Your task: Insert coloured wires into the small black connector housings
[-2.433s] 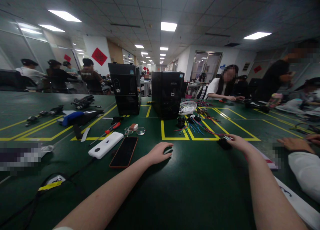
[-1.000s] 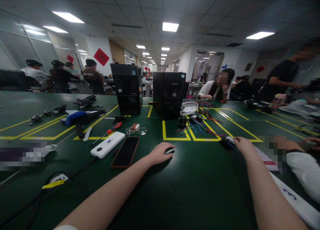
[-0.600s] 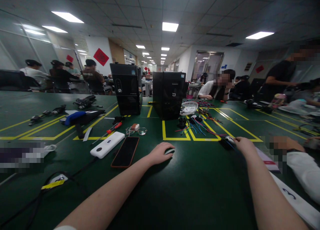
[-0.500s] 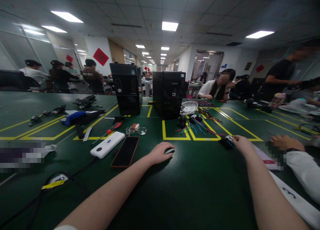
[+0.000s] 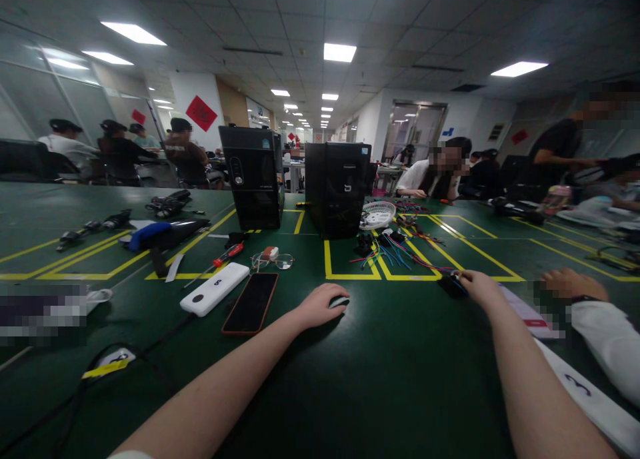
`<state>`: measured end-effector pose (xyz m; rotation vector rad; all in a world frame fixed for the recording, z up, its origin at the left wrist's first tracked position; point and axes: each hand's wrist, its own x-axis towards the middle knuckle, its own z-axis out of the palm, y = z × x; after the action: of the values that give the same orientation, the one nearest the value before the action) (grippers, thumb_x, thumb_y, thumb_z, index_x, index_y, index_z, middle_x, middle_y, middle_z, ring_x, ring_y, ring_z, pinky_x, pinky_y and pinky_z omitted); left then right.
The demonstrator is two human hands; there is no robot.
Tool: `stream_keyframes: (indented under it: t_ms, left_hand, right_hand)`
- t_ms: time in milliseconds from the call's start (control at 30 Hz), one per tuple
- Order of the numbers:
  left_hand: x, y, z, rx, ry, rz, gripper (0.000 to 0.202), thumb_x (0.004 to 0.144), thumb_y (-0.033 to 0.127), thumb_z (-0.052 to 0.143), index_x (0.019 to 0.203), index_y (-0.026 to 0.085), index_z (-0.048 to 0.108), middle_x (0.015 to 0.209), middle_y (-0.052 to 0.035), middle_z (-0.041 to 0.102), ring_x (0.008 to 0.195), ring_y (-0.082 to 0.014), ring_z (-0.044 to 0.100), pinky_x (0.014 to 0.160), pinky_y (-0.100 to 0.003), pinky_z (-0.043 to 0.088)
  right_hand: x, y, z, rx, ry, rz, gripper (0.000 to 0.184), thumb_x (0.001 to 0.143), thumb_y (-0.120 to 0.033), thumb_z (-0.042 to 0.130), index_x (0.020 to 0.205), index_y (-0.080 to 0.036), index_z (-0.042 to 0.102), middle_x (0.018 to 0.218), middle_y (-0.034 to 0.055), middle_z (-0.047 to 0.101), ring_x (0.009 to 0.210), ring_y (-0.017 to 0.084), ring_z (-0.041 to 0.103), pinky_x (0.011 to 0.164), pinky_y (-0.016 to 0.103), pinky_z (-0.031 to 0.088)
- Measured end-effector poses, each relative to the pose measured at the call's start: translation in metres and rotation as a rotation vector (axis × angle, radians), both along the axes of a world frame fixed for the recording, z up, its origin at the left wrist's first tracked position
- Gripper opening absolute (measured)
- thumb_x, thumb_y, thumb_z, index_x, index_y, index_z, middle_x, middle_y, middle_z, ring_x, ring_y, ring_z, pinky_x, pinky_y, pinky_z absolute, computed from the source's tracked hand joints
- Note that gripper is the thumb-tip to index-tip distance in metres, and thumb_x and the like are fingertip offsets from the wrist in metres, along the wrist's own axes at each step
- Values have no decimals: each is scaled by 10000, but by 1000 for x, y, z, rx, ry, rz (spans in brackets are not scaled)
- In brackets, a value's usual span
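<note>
My left hand (image 5: 320, 304) rests on the green tabletop, right of a dark-screened phone (image 5: 251, 304). Its fingers curl round a small pale object (image 5: 339, 302) whose kind is hard to make out. Farther right, my right hand (image 5: 475, 284) pinches at a small black part (image 5: 451, 284) lying on the table, with thin coloured wires (image 5: 400, 251) running up to it from the left. The fingertips cover what exactly they grip.
Two black computer towers (image 5: 255, 179) stand ahead. A white numbered power bank (image 5: 216, 290), a red-handled screwdriver (image 5: 229, 254) and eyeglasses (image 5: 280, 262) lie left. A white basket (image 5: 379, 214) stands behind the wires. Another person's hand (image 5: 575, 284) is at right, beyond a white numbered strip (image 5: 583, 389).
My right hand has shifted slightly left, at the black part. My left hand stays put.
</note>
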<state>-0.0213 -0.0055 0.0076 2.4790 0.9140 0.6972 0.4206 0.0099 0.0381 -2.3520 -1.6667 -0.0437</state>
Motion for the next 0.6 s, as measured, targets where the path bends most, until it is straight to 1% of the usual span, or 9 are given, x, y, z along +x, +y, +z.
stream_keyframes:
  t_ms: [200, 367, 500, 600]
  left_hand:
    - [0, 1, 0, -3, 1, -1, 301, 817, 308, 551, 1103, 218, 579, 1159, -47, 585, 1110, -207, 497, 977, -341, 372]
    - [0, 1, -1, -15, 1, -2, 302, 820, 308, 548, 1108, 223, 575, 1170, -43, 578, 1116, -206, 491, 978, -346, 369]
    - [0, 0, -1, -11, 3, -2, 308, 819, 306, 549, 1115, 225, 570, 1169, -37, 578, 1116, -202, 489, 979, -345, 366]
    - [0, 0, -1, -11, 5, -1, 310, 818, 317, 551, 1115, 228, 571, 1168, -36, 579, 1116, -204, 489, 978, -348, 366]
  right_hand:
    - [-1, -1, 2, -57, 1, -1, 361, 804, -237, 440, 1087, -181, 657, 919, 107, 679, 759, 214, 615, 571, 254, 408]
    - [0, 3, 0, -115, 25, -18, 363, 798, -217, 454, 1099, -165, 650, 912, 110, 681, 739, 208, 620, 573, 250, 421]
    - [4, 3, -1, -71, 12, -13, 349, 812, -262, 450, 1074, -162, 657, 942, 114, 676, 773, 217, 622, 620, 269, 438]
    - [7, 1, 1, 2, -11, -84, 393, 860, -286, 362, 1106, -131, 627, 1013, 144, 653, 851, 235, 614, 677, 293, 439]
